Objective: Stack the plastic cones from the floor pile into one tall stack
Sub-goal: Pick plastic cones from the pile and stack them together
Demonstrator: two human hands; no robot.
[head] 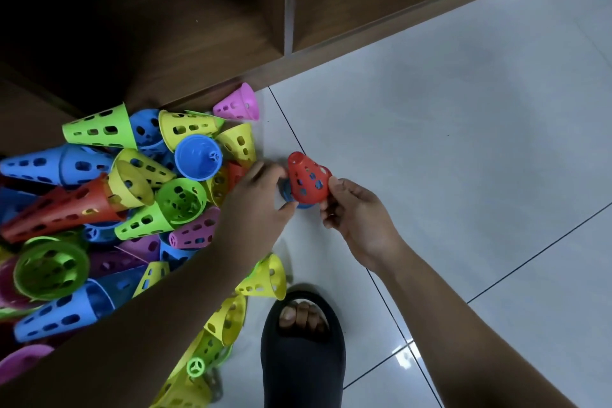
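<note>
A pile of perforated plastic cones (pixel 126 202) in green, blue, yellow, red and pink covers the floor at the left. Just right of the pile, a red cone (pixel 306 177) sits narrow end up over a blue cone (pixel 287 190), of which only the rim shows. My right hand (pixel 354 212) grips the red cone's wide edge from the right. My left hand (pixel 261 195) touches the same pair from the left, with its thumb under the blue rim. A lone pink cone (pixel 238 104) lies at the pile's far edge.
A wooden shelf unit (pixel 288 10) runs along the back, with its base touching the pile. Pale floor tiles (pixel 463 142) spread to the right. My foot in a black slipper (pixel 303 348) stands near the bottom centre, beside yellow cones (pixel 265 278).
</note>
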